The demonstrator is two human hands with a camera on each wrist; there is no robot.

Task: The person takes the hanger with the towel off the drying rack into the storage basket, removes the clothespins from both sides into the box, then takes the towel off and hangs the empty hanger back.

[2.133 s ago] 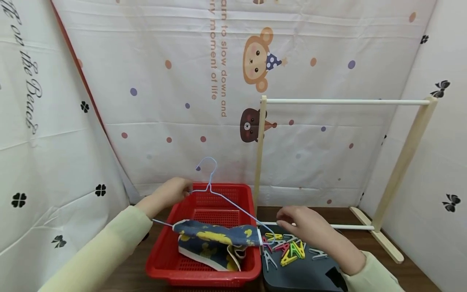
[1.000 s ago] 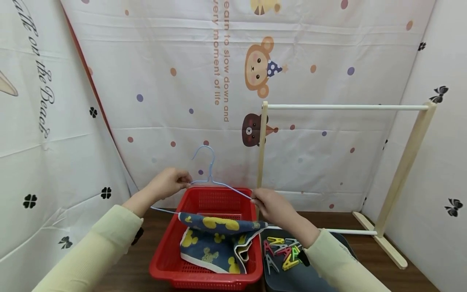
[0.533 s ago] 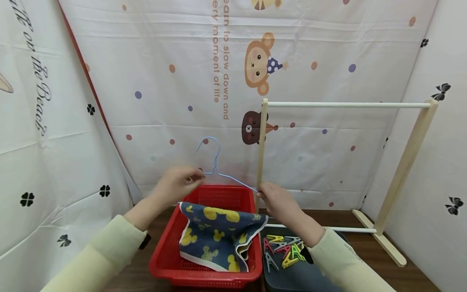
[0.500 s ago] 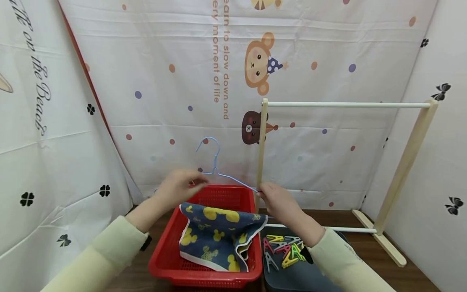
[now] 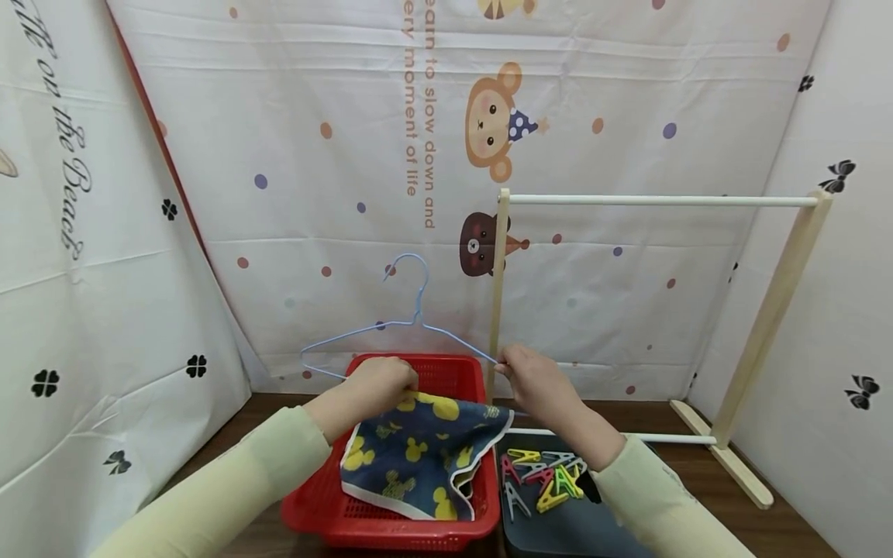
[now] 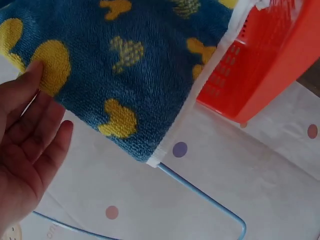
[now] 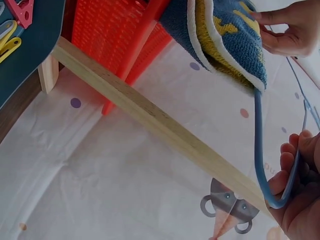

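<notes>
A thin blue hanger (image 5: 366,332) stands upright above the red basket, its hook at the top. My right hand (image 5: 536,381) grips its right shoulder; the right wrist view shows fingers curled round the wire. A blue towel (image 5: 408,457) with yellow mouse-head shapes and white edging is draped over the hanger's bottom bar, its lower part hanging into the basket. My left hand (image 5: 380,385) pinches the towel's top fold near the middle, thumb on the near face in the left wrist view. The bar shows beyond the towel's left corner.
The red basket (image 5: 307,508) stands on the dark wooden table. To its right, a dark grey tray (image 5: 558,535) holds several coloured clothespins (image 5: 553,496). Behind rises a wooden rack with a white top rail (image 5: 656,200). Printed white cloth surrounds the table.
My left hand has let go of the hanger's left shoulder and moved down to the towel's top fold. My right hand has come onto the right shoulder, and the hanger has risen and shifted right.
</notes>
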